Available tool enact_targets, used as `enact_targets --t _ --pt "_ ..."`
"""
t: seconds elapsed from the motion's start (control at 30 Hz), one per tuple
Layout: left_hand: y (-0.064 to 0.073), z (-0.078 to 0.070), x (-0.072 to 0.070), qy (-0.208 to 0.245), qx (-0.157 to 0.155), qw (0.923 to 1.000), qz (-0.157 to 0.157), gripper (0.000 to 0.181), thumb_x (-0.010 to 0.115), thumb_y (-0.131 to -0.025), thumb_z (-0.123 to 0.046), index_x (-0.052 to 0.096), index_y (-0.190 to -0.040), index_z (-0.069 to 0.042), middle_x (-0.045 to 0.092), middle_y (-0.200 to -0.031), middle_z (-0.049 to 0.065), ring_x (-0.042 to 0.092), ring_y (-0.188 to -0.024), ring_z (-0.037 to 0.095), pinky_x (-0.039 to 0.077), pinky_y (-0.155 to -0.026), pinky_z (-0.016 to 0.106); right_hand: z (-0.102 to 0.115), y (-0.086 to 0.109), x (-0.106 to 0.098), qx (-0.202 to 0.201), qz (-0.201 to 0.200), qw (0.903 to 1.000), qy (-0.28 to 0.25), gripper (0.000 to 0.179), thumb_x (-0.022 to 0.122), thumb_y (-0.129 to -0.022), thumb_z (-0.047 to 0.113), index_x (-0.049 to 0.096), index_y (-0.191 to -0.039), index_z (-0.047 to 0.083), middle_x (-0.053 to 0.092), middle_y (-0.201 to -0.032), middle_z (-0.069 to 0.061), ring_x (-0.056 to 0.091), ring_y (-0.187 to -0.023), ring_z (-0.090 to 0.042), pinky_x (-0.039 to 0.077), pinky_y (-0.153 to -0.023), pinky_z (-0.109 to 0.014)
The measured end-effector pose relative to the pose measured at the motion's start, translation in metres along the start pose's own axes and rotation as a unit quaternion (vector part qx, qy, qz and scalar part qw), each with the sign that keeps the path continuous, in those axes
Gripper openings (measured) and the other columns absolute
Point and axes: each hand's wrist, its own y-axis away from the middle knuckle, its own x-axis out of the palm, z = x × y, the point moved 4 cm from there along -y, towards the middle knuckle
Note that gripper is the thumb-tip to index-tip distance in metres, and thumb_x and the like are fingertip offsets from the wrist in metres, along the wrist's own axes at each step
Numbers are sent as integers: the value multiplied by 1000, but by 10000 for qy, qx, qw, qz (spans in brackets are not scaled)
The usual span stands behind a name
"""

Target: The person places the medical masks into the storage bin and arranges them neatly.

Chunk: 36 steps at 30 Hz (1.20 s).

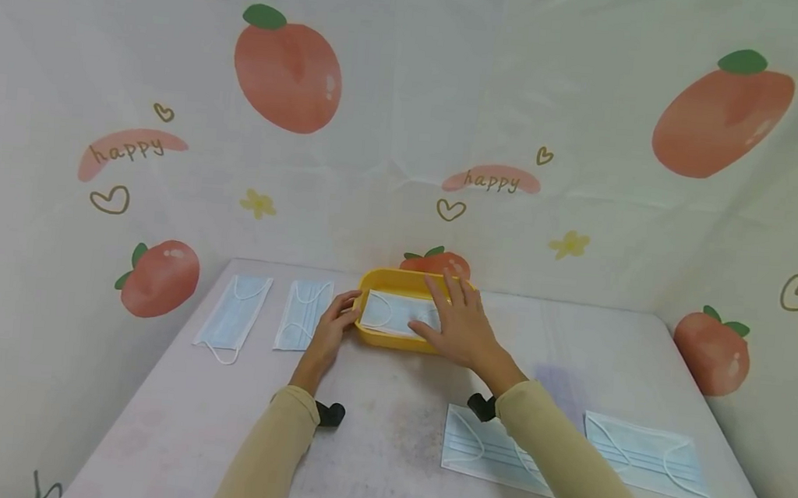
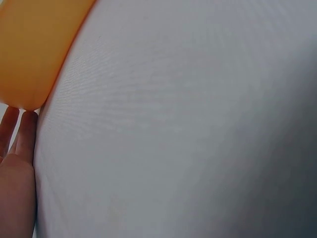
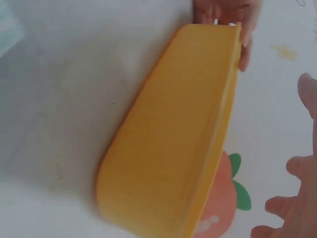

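Observation:
A yellow plastic basket (image 1: 392,342) stands at the back of the table with a light blue face mask (image 1: 397,313) lying flat inside. My left hand (image 1: 332,330) rests against the basket's left end, its fingers fairly straight; in the left wrist view the fingertips (image 2: 28,119) touch the basket's corner. Above the basket's right part, my right hand (image 1: 463,328) is held with fingers spread and nothing in its grasp. In the right wrist view its fingers (image 3: 285,206) stick out beyond the rim. The right hand covers the right end of the mask.
Two face masks lie left of the basket, an outer mask (image 1: 234,313) and an inner mask (image 1: 298,315). Nearer on the right are another mask (image 1: 475,446), partly under the right forearm, and a mask (image 1: 657,457) farther right. A fruit-print cloth (image 1: 395,124) hangs behind the table.

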Motion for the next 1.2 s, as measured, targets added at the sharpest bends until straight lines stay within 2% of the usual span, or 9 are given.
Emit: enact_targets --t 0.13,0.23,0.47,0.63,0.87,1.03,1.2 --pt "1 -1 0 -25 -19 10000 -13 47 49 -105 -12 45 -152 -7 42 -156 20 46 -138 33 39 -120 48 -8 9 4 72 -4 9998 206 87 46 -96 71 13 -165 31 11 -172 -16 10 -157 -48 13 -123 -72" --pt "2 -3 -1 -60 -10 10000 -31 47 49 -105 -12 44 -152 -7 43 -156 21 47 -138 33 40 -119 48 -14 15 5 125 -18 9995 290 86 44 -95 73 15 -165 32 11 -172 -17 9 -157 -49 11 -123 -72" --pt "-19 29 -3 -85 76 9997 -196 46 49 -106 -20 46 -152 -16 43 -157 16 45 -140 32 37 -121 51 -31 34 5 278 65 9994 203 87 48 -95 71 21 -164 26 10 -172 -19 8 -156 -51 8 -122 -74" --pt "-17 30 -2 -132 161 9992 -345 43 50 -104 -22 51 -147 -20 46 -153 14 47 -138 31 39 -119 51 -43 48 9 384 103 9990 212 87 50 -94 69 23 -164 24 11 -171 -20 10 -155 -52 9 -122 -74" --pt "-18 29 0 -91 165 9993 -335 44 51 -104 -21 51 -147 -19 46 -153 15 48 -136 33 39 -120 52 -60 71 10 665 288 9973 98 90 54 -93 69 21 -164 24 11 -172 -19 10 -156 -50 9 -123 -73" --pt "-18 30 -1 -121 180 9991 -366 43 50 -104 -19 51 -147 -17 46 -153 16 49 -136 33 39 -119 51 -69 86 9 779 477 9956 -199 93 57 -92 66 17 -165 24 10 -171 -20 13 -155 -50 22 -119 -73" --pt "-17 30 -2 -47 97 9994 -315 44 49 -106 -18 48 -150 -15 43 -156 17 46 -138 33 37 -121 51 -76 101 7 725 572 9949 -399 96 63 -91 63 16 -165 24 12 -171 -19 18 -153 -50 36 -110 -75"
